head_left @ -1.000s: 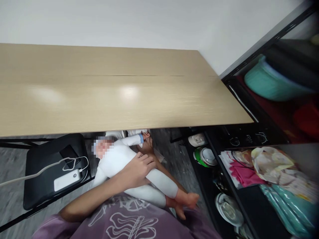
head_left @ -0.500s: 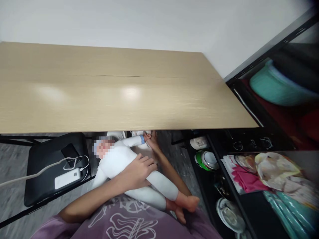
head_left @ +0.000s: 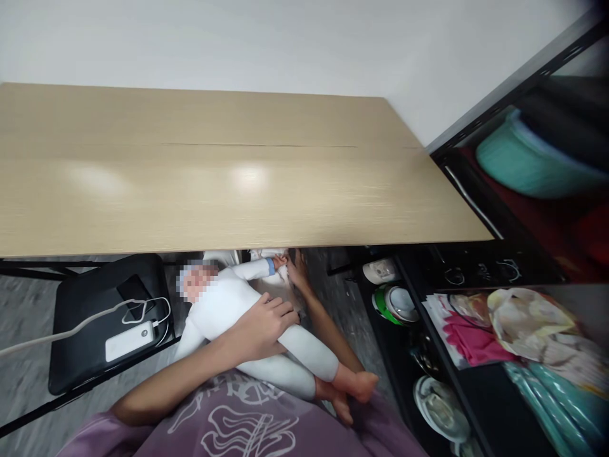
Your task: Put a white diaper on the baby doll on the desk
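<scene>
A baby doll (head_left: 223, 301) in a white one-piece lies across my lap, head to the left, bare feet to the right. My left hand (head_left: 264, 327) rests curled over its belly and thigh, holding it. My right hand (head_left: 295, 270) reaches under the table's front edge beside the doll's raised arm, which has a blue cuff (head_left: 271, 265). The fingers are partly hidden by the wooden table (head_left: 228, 178), and I cannot make out what they hold.
A black chair (head_left: 80, 343) at the left carries a white power bank (head_left: 129, 340) with a white cable and a dark phone. A black metal shelf rack (head_left: 476, 330) at the right holds dishes, a teal basin (head_left: 523, 158), pink and teal cloths and bags.
My right hand has shifted slightly right, off the doll's cuffed wrist, further under the table edge. My left hand stays on the doll.
</scene>
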`<state>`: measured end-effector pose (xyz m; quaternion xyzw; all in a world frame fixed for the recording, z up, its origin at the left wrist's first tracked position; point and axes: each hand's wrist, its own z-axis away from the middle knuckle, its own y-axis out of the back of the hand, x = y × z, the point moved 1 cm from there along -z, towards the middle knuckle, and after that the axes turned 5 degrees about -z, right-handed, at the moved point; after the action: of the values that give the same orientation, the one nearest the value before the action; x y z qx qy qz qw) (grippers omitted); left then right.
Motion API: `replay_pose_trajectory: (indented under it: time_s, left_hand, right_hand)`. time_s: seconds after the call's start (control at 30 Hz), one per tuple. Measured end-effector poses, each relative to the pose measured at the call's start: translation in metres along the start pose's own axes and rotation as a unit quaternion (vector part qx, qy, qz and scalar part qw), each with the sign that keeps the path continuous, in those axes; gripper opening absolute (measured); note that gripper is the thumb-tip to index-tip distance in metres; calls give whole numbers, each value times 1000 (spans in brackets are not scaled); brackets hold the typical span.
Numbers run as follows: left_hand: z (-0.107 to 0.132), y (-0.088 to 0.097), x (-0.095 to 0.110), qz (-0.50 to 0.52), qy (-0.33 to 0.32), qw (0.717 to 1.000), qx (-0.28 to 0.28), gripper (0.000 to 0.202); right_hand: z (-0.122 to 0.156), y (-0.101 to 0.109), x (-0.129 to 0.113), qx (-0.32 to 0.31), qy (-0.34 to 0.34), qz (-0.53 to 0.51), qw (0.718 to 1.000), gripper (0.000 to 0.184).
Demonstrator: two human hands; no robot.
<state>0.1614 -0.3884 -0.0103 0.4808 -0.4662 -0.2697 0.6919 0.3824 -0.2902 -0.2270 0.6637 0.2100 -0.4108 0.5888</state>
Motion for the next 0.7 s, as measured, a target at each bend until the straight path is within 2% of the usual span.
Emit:
replay_pose_trajectory:
  time_s: [0.07,0.13,0.27,0.43,0.57,0.7]
  left_hand:
    - [1,-1,0,-2,-5,1000,10,30]
    - [3,-1,-1,-3,-10,1000,18,30]
    - [4,-1,-2,4,-14,999,32,30]
    - [5,0,-2,7,-9,999,34,30]
    - [6,-1,-4,6,-5,999,43,30]
    - [6,-2,-6,3,-3,999,46,31]
  right_hand:
    - [18,4,-1,6,-10,13,1000,81]
    - [37,6,-4,3,8,27,1000,85]
    - [66,-4,-15,-31,48,75,996,92]
    - [65,-13,-11,-87,47,103,990,90]
    - [59,-6,1,-109,64,93,988,92]
    - [61,-1,7,-106,31,96,989,91]
